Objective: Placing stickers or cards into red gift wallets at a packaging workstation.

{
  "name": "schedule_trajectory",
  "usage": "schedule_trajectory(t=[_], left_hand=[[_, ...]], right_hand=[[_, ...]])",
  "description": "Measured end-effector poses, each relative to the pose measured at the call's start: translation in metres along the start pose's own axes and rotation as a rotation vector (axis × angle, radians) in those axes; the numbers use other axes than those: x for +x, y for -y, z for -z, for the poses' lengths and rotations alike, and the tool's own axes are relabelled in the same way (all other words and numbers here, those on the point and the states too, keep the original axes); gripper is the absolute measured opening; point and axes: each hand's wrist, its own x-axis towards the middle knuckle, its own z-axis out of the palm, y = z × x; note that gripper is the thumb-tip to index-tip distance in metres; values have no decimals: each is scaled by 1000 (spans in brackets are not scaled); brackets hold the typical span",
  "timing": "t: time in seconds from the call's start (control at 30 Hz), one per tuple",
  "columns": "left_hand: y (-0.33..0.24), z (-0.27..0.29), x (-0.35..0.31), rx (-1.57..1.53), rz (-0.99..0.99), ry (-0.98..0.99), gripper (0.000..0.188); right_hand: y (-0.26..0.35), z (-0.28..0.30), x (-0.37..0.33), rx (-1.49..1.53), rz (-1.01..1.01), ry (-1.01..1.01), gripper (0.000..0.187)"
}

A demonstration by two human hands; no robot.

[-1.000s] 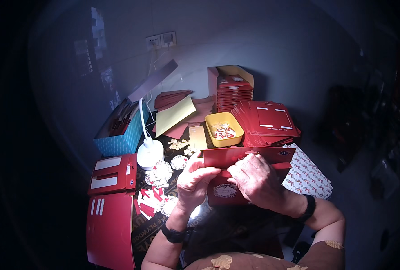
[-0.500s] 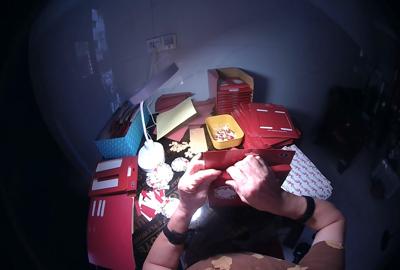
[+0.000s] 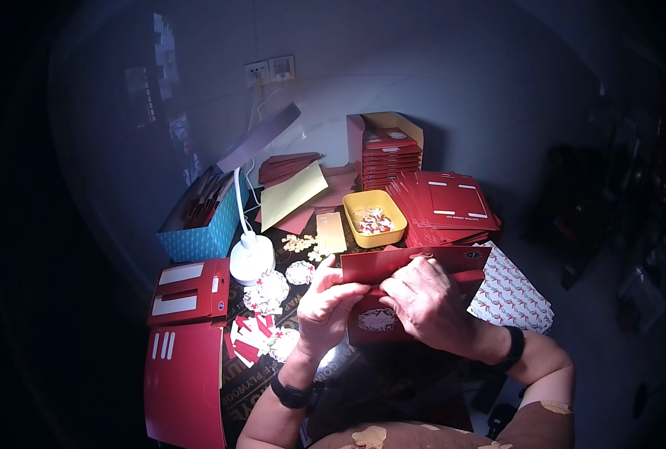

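Observation:
A folded red card folder [image 3: 366, 262] is held up in front of me, its upper panel raised and its lower panel facing me. On the lower panel is a white lacy cut-out [image 3: 376, 319]. My left hand [image 3: 324, 303] pinches the folder's left edge, thumb along the fold. My right hand [image 3: 426, 299] is closed over the middle of the folder, with bent fingertips pressed at the upper panel. Whether something small is between those fingertips is hidden. Left of my left hand lie round white-and-red paper cut-outs [image 3: 265, 292] and red and white paper strips [image 3: 249, 338].
A white desk lamp [image 3: 252, 258] stands by a blue patterned box [image 3: 205, 236]. Beyond my hands is a yellow tray [image 3: 374, 238] of small pieces. Red card stacks [image 3: 456, 202] and patterned sheets [image 3: 509, 292] lie to the right, and more red folders [image 3: 183, 385] to the left.
My right fingers have shifted slightly on the folder, their tips bending closer together. The folder and my left hand have barely moved.

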Motion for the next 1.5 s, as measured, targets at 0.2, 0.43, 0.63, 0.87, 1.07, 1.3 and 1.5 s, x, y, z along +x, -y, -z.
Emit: schedule_trajectory(t=[0.2, 0.43, 0.63, 0.87, 1.07, 1.3, 1.5], left_hand=[[0, -4, -2, 0, 32, 0, 26], [-4, 6, -1, 56, 29, 15, 28], [-15, 4, 5, 43, 17, 53, 29], [-43, -3, 12, 607, -107, 68, 31], [-51, -16, 16, 863, -177, 173, 32], [-50, -38, 16, 458, -387, 279, 49], [-60, -50, 9, 408, -407, 252, 37]], right_hand=[[3, 18, -6, -36, 3, 15, 36], [-5, 71, -52, -76, -246, -287, 42], [-16, 65, -82, 470, -780, -181, 53], [-26, 39, -90, 796, -843, -45, 22], [-11, 43, -93, 693, -860, -47, 23], [8, 46, -101, 630, -850, -39, 27], [27, 43, -107, 494, -743, -104, 30]])
